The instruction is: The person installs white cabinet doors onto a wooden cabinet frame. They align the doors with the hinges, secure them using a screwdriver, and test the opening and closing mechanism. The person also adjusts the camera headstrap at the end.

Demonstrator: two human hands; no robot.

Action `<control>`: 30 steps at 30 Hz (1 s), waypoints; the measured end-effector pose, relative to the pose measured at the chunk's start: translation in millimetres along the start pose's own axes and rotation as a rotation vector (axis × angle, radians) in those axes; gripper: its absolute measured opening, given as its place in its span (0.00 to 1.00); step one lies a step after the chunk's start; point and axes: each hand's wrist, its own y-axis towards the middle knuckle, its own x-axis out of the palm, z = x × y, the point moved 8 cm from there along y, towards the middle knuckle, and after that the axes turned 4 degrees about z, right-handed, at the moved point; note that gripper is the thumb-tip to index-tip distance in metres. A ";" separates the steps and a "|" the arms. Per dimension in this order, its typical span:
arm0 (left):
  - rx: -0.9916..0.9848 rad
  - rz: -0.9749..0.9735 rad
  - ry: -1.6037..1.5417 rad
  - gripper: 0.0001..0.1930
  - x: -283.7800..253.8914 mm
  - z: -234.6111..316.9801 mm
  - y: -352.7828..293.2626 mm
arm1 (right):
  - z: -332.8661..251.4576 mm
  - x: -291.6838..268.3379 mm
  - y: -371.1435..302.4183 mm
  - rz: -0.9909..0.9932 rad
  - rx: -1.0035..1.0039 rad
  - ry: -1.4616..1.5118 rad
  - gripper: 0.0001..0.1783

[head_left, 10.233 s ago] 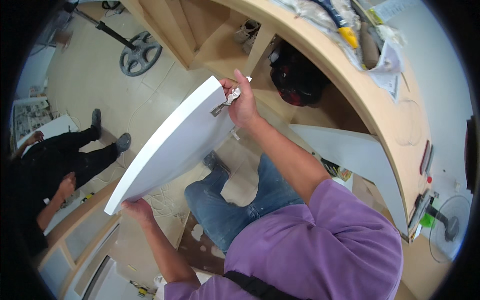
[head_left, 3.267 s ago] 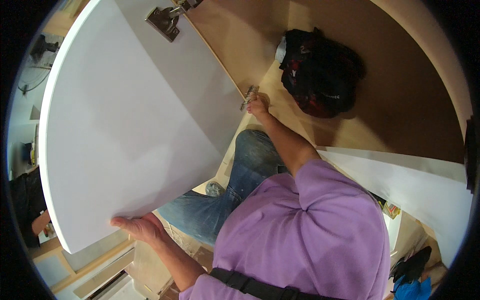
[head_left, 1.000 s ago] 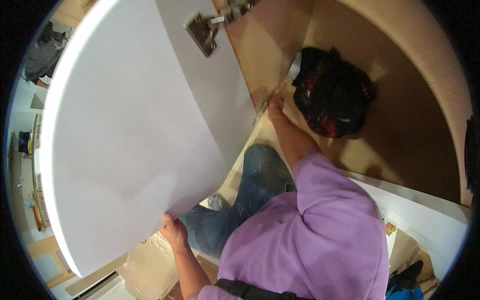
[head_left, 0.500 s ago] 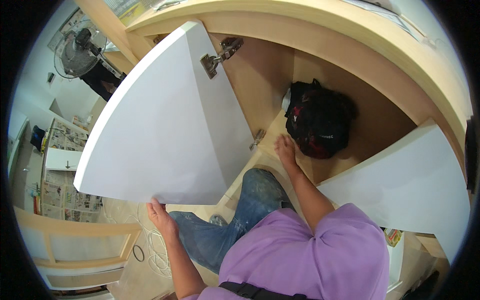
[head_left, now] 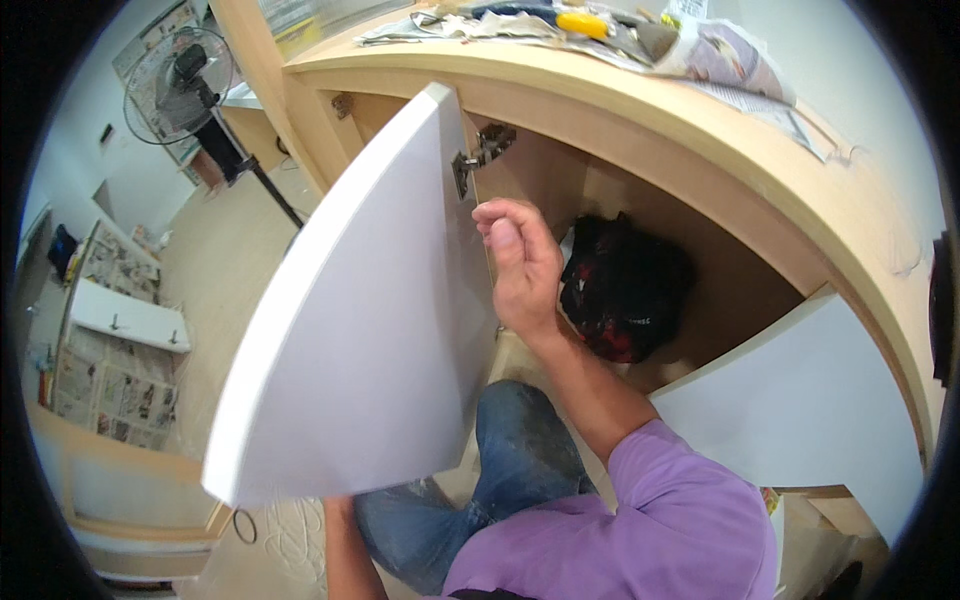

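A white cabinet door with a curved outer edge stands swung out in front of me. Its upper metal hinge joins it to the cabinet's inner side. Just below that hinge is my right hand, fingers curled in beside the door's inner edge; whatever they may hold is hidden. My left forearm reaches up to the door's lower edge, and the door covers the left hand and its fingers. Inside the wooden cabinet, beyond my right wrist, lies a black cloth-like bundle with red patches.
Newspaper, a yellow-handled tool and other items lie on the curved worktop above. Another white door is at the right. A stand fan rises at the far left, near a white panel on newspaper. Cable lies on the floor.
My right hand has risen from the cabinet floor to beside the upper hinge. The door appears turned more edge-on, and my left hand has gone out of sight behind it. The view has shifted.
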 end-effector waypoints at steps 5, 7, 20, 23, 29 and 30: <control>-0.395 -0.298 -0.321 0.15 -13.3 86.3 60.8 | -8.2 29.3 21.0 -0.156 -0.061 -0.431 0.15; -0.409 -0.223 -0.441 0.16 26.2 34.3 46.0 | 15.0 29.2 -1.6 -0.252 0.228 -0.610 0.16; -0.677 -0.625 -1.067 0.18 -113.2 143.8 5.1 | -160.5 -93.0 -207.0 -0.946 1.382 -0.954 0.20; -0.833 -0.593 -1.103 0.22 -146.8 190.3 -9.3 | -229.6 -105.4 -173.3 -0.991 1.474 -0.941 0.19; -0.501 -1.052 -0.788 0.28 -153.7 304.7 -44.7 | -298.1 -177.5 -164.6 -0.747 1.504 -1.053 0.18; -0.253 -1.206 -0.633 0.28 -155.3 323.1 -51.9 | -302.2 -191.6 -159.5 -0.700 1.518 -1.080 0.18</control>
